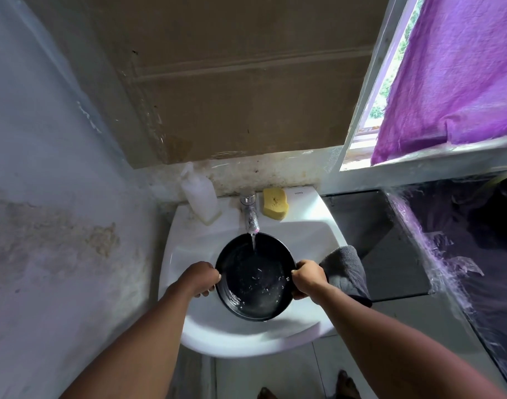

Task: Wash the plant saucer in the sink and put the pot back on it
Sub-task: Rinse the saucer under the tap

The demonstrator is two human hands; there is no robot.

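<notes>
Over white sink [189, 326], hands [202, 279] [307, 279] grip round black saucer [255, 283].

Stained pale wall [45, 226], brown board [232, 67], purple-curtained window [453, 70]

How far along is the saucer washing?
Done: the saucer is over the sink, tap running. In hand: left hand and right hand grip its rim under the stream. Left: finishing the wash, perhaps with the sponge; no pot in view.

Dim room, daylight from window [390, 90] at right, wide-angle bending at edges, soft focus
</notes>
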